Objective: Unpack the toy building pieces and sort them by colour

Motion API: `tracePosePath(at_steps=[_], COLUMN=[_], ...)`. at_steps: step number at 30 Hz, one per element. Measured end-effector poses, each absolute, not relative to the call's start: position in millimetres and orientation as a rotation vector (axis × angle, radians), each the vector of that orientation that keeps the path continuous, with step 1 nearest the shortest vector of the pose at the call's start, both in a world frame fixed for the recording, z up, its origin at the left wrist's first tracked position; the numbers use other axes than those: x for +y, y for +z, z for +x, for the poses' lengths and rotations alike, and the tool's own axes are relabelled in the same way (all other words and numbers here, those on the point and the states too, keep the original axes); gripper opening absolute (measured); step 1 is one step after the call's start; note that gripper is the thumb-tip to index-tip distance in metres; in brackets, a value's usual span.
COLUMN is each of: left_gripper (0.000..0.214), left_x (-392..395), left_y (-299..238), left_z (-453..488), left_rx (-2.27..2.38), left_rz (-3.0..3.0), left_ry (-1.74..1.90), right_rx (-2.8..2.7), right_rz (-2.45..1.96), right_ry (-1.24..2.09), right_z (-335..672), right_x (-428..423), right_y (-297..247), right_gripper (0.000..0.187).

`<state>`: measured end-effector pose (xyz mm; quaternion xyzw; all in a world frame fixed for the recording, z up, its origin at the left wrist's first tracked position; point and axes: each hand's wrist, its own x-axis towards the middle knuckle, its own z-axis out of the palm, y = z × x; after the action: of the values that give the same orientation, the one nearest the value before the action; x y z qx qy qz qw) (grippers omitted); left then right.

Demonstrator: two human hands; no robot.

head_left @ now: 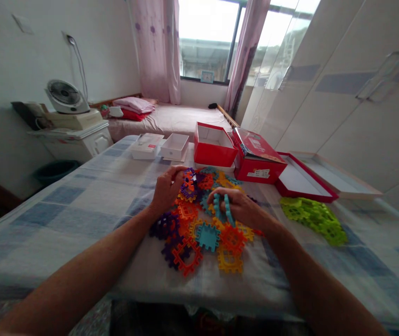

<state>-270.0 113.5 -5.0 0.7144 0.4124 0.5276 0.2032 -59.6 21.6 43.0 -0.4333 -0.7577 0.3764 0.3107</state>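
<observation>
A heap of flat toothed plastic tiles (203, 219) in orange, purple, teal and yellow lies on the checked tablecloth (90, 200). My left hand (166, 189) reaches into the far side of the heap, fingers curled on an orange and purple tile (188, 179). My right hand (243, 207) rests on the heap and grips a teal tile (222, 207) that stands up between its fingers. A separate pile of green tiles (313, 217) lies to the right.
Behind the heap stand an open red box (213, 144), a red lid (259, 156), a flat red tray (304, 182) and two small white boxes (174, 147). A fan (66, 98) sits on a cabinet at left. A bed and window lie beyond; white wardrobe doors on the right.
</observation>
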Motion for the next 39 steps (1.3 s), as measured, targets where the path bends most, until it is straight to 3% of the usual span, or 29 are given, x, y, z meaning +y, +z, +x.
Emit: tracePosePath(at_steps=[5, 8, 16, 21, 26, 29, 36, 39], left_gripper=[0.026, 0.027, 0.030, 0.025, 0.040, 0.044, 0.043, 0.033], left_x=[124.5, 127.7, 132.4, 120.9, 99.7, 94.0, 96.1, 95.8], left_y=[-14.9, -16.7, -16.4, -9.5, -1.9, -3.2, -2.5, -1.2], left_z=[-273.1, -274.9, -277.4, -275.3, -262.9, -255.3, -253.0, -252.9], left_rx=[1.166, 1.164, 1.198, 1.055, 0.544, 0.547, 0.506, 0.513], left_rz=[1.997, 1.988, 1.989, 2.381, 2.920, 3.026, 3.056, 3.112], left_ry=[1.414, 1.384, 1.358, 1.367, 1.036, 0.850, 0.694, 0.703], right_rx=[-2.571, -2.664, -2.618, -2.308, -1.922, -1.776, -1.993, -2.037], right_rz=[-1.246, -1.374, -1.328, -1.404, -1.606, -1.718, -1.683, -1.696], right_ry=[0.844, 0.738, 0.524, 0.670, 0.456, 0.390, 0.393, 0.367], right_z=[-73.0, -76.0, -74.9, -63.8, -41.6, -27.9, -26.7, -33.4], right_x=[4.9, 1.5, 3.4, 10.9, 27.3, 38.5, 47.2, 46.9], right_y=[42.3, 39.1, 32.4, 42.0, 48.3, 40.0, 12.1, 9.7], right_gripper=[0.048, 0.054, 0.023, 0.028, 0.023, 0.014, 0.006, 0.006])
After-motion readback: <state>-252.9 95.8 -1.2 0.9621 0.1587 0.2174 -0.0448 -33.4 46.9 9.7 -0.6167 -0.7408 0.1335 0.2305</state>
